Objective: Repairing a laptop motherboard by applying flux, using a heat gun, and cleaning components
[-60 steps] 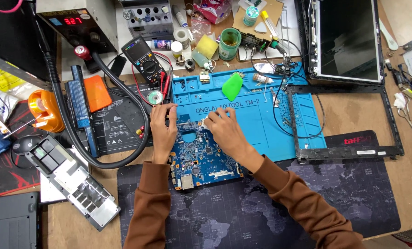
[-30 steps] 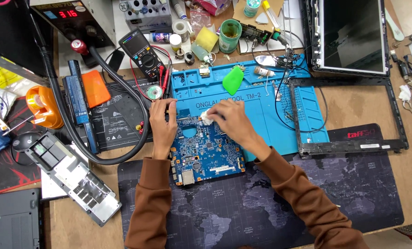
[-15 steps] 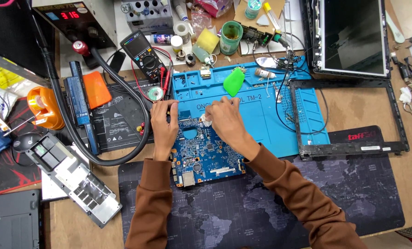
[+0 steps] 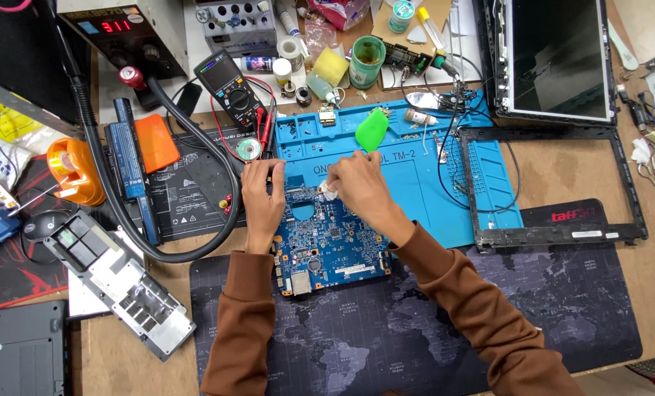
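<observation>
Frame centre: left hand (image 4: 261, 198) is pressing flat, grip open, on the board's (image 4: 331, 246) left edge; right hand (image 4: 357, 183) is pinching a white wipe (image 4: 329, 192) against the board's top, over the blue mat (image 4: 415, 183).

One head-worn camera looks almost straight down from above onto the tabletop (image 4: 562, 176), fairly near, hands central.
</observation>
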